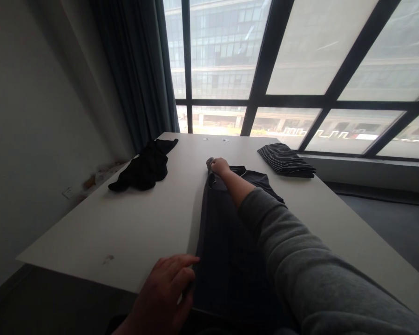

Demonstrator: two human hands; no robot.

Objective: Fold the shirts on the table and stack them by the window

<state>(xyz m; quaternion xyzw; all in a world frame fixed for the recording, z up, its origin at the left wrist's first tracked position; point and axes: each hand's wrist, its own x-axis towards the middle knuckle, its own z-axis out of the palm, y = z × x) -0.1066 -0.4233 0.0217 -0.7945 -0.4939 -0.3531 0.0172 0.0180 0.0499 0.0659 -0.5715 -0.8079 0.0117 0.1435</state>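
A dark shirt (230,251) lies lengthwise on the table in front of me, its neckline and one sleeve at the far end. My right hand (219,166) reaches across it, with fingers closed on a bunched bit of cloth at its far left corner. At the near left edge, my left hand (171,286) pinches the shirt's hem between curled fingers and thumb. The left index finger stretches along the fabric's edge. My right sleeve hides part of the shirt's right side.
On the white table (125,232), a crumpled black garment (145,165) lies at the far left. A folded black garment with white stripes (286,159) sits at the far right. Beyond the table are a window (226,51) and a dark curtain (136,70).
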